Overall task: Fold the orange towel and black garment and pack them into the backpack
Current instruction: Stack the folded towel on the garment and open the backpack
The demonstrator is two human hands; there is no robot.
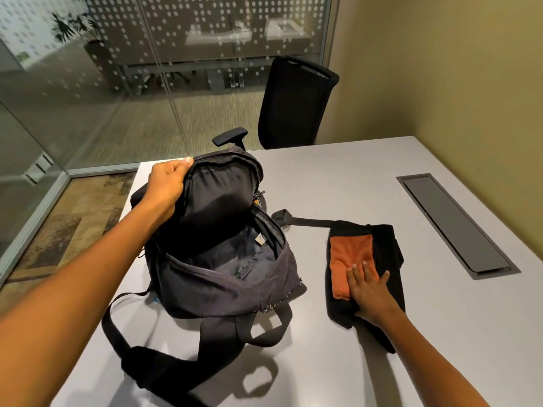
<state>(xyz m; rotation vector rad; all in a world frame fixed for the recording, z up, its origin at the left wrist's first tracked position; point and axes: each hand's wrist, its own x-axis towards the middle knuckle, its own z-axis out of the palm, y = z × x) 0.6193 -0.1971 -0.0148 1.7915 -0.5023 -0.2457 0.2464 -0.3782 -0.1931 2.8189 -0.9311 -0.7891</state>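
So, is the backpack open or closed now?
Open. The left hand holds the backpack flap up, and the dark lining shows inside the main compartment.

Towel [351, 261] on garment [382, 245], right of backpack [223, 277]

- backpack [223, 289]: dark charcoal, faded, with black straps
- towel [349, 257]: plain orange
- garment [382, 248]: plain black
- bench [352, 177]: pale grey, with a dark grey inset panel [455, 224]
- chair [293, 104]: black
- wall [440, 69]: olive-yellow
- glass partition [176, 39]: white dot pattern
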